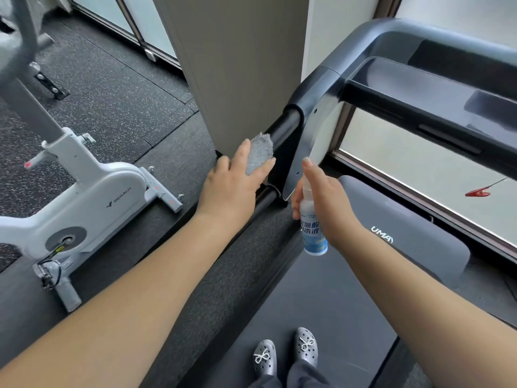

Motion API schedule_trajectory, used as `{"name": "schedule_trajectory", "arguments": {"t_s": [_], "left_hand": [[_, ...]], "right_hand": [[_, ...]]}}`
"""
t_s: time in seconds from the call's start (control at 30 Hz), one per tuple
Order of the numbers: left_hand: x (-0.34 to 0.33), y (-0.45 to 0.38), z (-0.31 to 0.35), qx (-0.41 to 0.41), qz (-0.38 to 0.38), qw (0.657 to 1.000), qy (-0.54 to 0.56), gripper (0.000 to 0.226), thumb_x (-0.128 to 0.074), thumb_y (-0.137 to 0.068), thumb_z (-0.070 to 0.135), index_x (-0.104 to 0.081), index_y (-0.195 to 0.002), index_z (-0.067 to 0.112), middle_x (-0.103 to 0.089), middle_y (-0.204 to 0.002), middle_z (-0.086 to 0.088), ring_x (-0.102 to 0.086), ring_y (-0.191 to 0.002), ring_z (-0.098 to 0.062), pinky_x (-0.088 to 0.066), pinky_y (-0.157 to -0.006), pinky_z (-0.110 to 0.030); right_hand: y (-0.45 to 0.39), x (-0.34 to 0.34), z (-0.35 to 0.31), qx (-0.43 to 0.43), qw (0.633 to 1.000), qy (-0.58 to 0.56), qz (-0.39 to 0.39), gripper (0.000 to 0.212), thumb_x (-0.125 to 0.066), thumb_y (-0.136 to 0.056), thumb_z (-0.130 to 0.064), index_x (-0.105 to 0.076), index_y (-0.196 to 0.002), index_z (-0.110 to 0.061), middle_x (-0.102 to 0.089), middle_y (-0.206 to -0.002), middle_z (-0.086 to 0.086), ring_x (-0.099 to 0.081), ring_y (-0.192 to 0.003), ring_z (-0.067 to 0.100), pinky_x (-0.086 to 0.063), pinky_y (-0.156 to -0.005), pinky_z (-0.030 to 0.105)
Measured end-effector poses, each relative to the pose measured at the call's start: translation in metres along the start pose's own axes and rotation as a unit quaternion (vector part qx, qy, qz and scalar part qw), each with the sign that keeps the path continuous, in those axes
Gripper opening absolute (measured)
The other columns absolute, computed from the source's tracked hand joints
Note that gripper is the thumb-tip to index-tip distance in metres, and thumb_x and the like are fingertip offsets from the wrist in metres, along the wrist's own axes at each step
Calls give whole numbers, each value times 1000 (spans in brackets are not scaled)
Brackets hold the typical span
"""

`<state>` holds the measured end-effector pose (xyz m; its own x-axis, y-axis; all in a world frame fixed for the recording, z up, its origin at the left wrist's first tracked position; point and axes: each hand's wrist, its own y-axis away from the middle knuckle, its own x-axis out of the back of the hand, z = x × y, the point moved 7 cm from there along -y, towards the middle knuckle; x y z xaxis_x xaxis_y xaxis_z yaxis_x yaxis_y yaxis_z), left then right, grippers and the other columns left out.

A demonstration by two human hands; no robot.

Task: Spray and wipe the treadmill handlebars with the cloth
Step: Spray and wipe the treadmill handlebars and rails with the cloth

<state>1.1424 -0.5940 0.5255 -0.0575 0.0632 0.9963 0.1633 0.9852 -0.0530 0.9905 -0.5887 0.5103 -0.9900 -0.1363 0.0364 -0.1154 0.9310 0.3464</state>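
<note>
My left hand (233, 182) presses a small grey cloth (259, 152) onto the black left handlebar (285, 127) of the treadmill, fingers wrapped over the bar. My right hand (321, 203) holds a small white and blue spray bottle (312, 228) upright just right of that bar, index finger resting on its nozzle, which points toward the handlebar and the grey side panel (321, 130). The bar's lower end is hidden under my left hand.
A beige pillar (237, 65) stands right behind the handlebar. A white exercise bike (92, 191) sits on the left floor. The treadmill console frame (419, 88) spans the upper right, a red safety clip (478, 193) hangs there. My feet (285, 354) stand on the belt.
</note>
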Motion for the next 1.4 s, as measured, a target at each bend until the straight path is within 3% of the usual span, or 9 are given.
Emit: {"name": "schedule_trajectory", "arguments": {"t_s": [0.23,0.47,0.53,0.63,0.77,0.97,1.2,1.4], "left_hand": [[5,91,-42,29,11,999,-18,72,-58,-85,9,-32,-141,47,-31,-150,-11,-47,-105,-35,-48,-78,-45],[2,156,-68,45,-12,998,-44,87,-68,-75,4,-30,-145,41,-34,-147,-15,-49,-101,-37,-51,-73,-48],[1,156,-68,49,-6,998,-38,85,-67,-80,12,-23,-148,36,-35,-146,-17,-50,-104,-39,-51,-76,-49],[4,131,-61,60,15,998,-17,79,-59,-87,26,-12,-151,23,-39,-142,-21,-53,-106,-42,-51,-78,-51],[3,67,-29,26,24,999,-35,78,-56,-89,31,-13,-151,17,-36,-143,-22,-53,-99,-42,-49,-74,-49],[-5,-36,20,5,2,997,-71,69,-42,-98,26,3,-150,33,-9,-154,-22,-42,-110,-39,-41,-83,-45],[-6,-80,35,-6,-29,997,-69,60,-37,-99,18,-13,-147,42,-7,-154,-21,-40,-112,-40,-41,-85,-45],[2,-71,31,-16,-35,999,-20,73,-37,-96,15,5,-147,45,-3,-156,-18,-40,-114,-39,-40,-89,-46]], "right_hand": [[19,-20,13,-4,1000,-17,-15,60,-44,-93,-52,-49,-52,-9,-57,-54,11,-54,-47,24,-46,-57,28],[28,-26,19,-5,1000,-17,-21,61,-43,-85,-59,-50,-49,-10,-58,-55,12,-55,-48,25,-46,-60,31],[29,-23,19,-4,1000,-20,-17,61,-43,-86,-58,-50,-50,-9,-58,-55,12,-55,-48,25,-46,-60,31],[29,-15,20,-2,1000,-23,-11,62,-43,-93,-52,-49,-52,-6,-56,-56,13,-53,-49,25,-46,-59,30],[26,-4,20,-8,999,-38,-1,59,-43,-95,-48,-48,-53,-6,-55,-53,11,-52,-47,24,-46,-56,28],[18,23,20,-3,999,-28,23,61,-42,-95,-47,-47,-50,-7,-56,-49,9,-51,-43,22,-46,-52,26],[12,37,24,-15,998,-42,34,60,-44,-95,-46,-47,-50,-7,-55,-52,12,-51,-45,25,-47,-55,29],[20,20,20,-13,999,-33,16,60,-42,-97,-46,-47,-52,-6,-55,-53,12,-51,-43,22,-47,-53,27]]}}
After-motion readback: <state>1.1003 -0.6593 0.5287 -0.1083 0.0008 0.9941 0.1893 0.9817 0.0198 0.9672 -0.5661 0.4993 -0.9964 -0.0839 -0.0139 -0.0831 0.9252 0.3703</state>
